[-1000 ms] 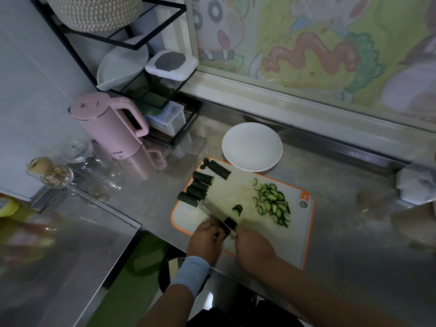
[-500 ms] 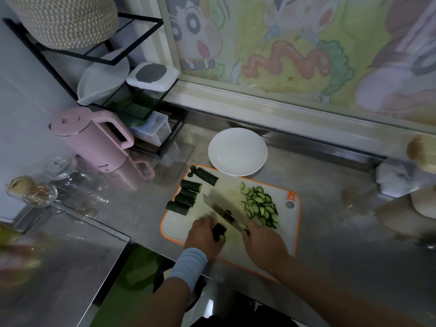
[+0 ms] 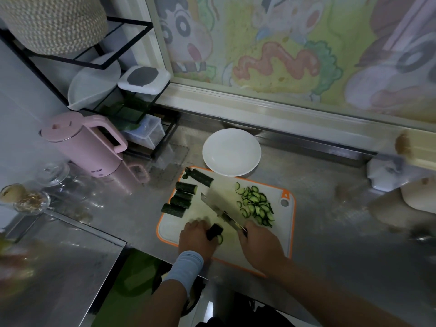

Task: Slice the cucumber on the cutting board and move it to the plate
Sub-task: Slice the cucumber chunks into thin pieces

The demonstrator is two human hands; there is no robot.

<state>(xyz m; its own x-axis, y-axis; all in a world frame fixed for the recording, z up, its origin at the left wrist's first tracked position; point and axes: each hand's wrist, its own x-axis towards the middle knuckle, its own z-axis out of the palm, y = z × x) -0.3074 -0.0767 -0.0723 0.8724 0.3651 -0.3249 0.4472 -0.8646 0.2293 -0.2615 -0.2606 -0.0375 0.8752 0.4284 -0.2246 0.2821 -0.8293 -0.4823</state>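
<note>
A white cutting board with an orange rim point(image 3: 291, 223) lies on the steel counter. My left hand point(image 3: 195, 239) grips a short dark cucumber piece point(image 3: 214, 231) near the board's front, and one fresh slice point(image 3: 220, 239) lies beside it. My right hand point(image 3: 260, 244) holds the handle of a knife point(image 3: 218, 206), its blade lifted and angled to the far left over the board. A heap of thin slices point(image 3: 256, 206) sits on the right part of the board. Several uncut cucumber chunks point(image 3: 181, 199) lie at the board's left. The white plate point(image 3: 232, 152) stands just behind the board.
A pink kettle point(image 3: 87, 145) and glass jars point(image 3: 30, 199) stand at the left. A black wire rack point(image 3: 113, 95) with containers fills the back left corner. A white object with a wooden handle point(image 3: 398, 166) sits at the right. The counter's front edge runs just under my wrists.
The knife has come up off the cucumber piece and its blade now tilts away over the board. My left hand still holds the piece, and a new slice lies beside it.
</note>
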